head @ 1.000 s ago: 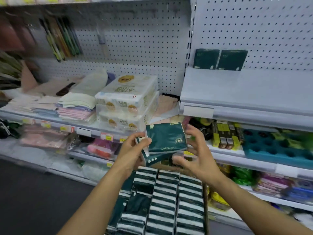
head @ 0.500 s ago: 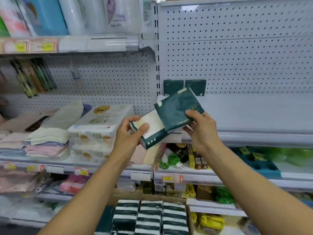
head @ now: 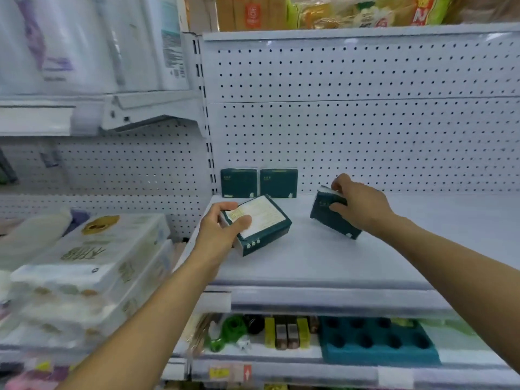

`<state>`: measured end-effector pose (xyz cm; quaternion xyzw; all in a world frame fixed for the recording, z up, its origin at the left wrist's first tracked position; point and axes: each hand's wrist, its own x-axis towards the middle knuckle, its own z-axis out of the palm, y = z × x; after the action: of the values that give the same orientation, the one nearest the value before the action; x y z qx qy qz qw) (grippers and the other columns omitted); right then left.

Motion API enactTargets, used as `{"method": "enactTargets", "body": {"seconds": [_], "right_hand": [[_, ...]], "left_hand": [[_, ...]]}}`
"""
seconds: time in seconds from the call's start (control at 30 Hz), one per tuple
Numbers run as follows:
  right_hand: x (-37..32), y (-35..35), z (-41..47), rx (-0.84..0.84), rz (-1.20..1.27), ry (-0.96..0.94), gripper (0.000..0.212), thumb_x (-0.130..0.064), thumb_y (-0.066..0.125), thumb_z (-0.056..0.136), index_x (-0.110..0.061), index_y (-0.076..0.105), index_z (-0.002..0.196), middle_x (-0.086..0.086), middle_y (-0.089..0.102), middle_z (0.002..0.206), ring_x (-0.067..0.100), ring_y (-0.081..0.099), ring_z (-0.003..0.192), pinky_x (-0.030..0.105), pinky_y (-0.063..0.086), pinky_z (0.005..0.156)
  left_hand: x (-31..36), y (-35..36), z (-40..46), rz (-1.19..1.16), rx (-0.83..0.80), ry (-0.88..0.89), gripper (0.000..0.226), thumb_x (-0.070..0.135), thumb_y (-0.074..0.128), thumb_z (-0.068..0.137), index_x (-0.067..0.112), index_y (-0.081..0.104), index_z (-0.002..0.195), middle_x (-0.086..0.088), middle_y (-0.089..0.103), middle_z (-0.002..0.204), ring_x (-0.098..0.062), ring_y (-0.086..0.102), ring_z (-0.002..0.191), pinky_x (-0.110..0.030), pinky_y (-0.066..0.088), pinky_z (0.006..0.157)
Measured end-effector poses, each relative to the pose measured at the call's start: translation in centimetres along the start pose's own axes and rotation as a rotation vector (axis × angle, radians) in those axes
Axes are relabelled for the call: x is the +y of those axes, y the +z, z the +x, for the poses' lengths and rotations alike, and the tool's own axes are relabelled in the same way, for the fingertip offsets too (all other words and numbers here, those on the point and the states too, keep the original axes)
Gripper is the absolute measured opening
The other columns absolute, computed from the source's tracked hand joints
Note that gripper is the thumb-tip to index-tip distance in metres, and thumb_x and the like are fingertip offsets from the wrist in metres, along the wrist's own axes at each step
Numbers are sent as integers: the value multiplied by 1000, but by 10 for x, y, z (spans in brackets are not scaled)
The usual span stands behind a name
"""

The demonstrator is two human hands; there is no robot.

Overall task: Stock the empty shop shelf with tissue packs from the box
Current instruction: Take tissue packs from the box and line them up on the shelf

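Observation:
Two dark green tissue packs (head: 239, 182) (head: 278, 183) stand upright against the pegboard at the back left of the white shelf (head: 323, 257). My left hand (head: 222, 232) grips a third green pack (head: 263, 223), tilted with its pale printed face up, over the shelf's left part. My right hand (head: 356, 202) grips a fourth green pack (head: 327, 218) from above, tilted on edge, its lower corner at the shelf surface to the right of the two standing packs. The box is out of view.
White bulk tissue bundles (head: 92, 257) are stacked on the lower shelf at left. Large white rolls (head: 84, 43) fill the upper left shelf. Below the white shelf sit small bottles (head: 284, 333) and a teal tray (head: 374, 339). Snack bags (head: 337, 9) line the top shelf.
Both hands rose from the box to the shelf and moved apart. The two packs, held together before, are now separate, one in each hand over the shelf. The view tilted upward.

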<state>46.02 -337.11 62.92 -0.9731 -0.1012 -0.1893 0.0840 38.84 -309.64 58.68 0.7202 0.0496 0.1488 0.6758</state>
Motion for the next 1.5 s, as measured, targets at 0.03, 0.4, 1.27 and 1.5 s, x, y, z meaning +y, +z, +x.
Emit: {"method": "enactTargets", "body": {"seconds": [0.03,0.4,1.27,1.5], "right_hand": [[8,3,6,12,11,-30,33,-32,59,94,-21,47,123,4,66,108,26,60,87,33,46,68],[73,50,46,34,-33,-148,65,-37,68,86,-38,38,143,-5,40,139,18,37,122,30,42,71],[74,115,155,361,16,-396,84,-36,84,67,-15,43,137,12,44,140,30,42,124,48,39,98],[47,90,105,176,569,-548,43,-33,80,76,-26,64,115,-9,63,116,9,54,108,32,48,87]], "left_hand": [[-1,10,8,0,-4,-11,26,18,74,87,32,60,105,-4,61,112,-30,66,100,-43,57,77],[-14,60,78,58,-14,-50,30,20,75,86,35,60,107,0,63,117,-23,68,100,-37,56,75],[-21,92,136,-106,-87,-222,52,14,76,82,21,52,128,-6,69,115,-22,70,99,-43,57,91],[3,105,120,-246,-115,-284,27,36,55,99,21,60,121,-11,67,111,-23,71,79,-36,61,67]]}}
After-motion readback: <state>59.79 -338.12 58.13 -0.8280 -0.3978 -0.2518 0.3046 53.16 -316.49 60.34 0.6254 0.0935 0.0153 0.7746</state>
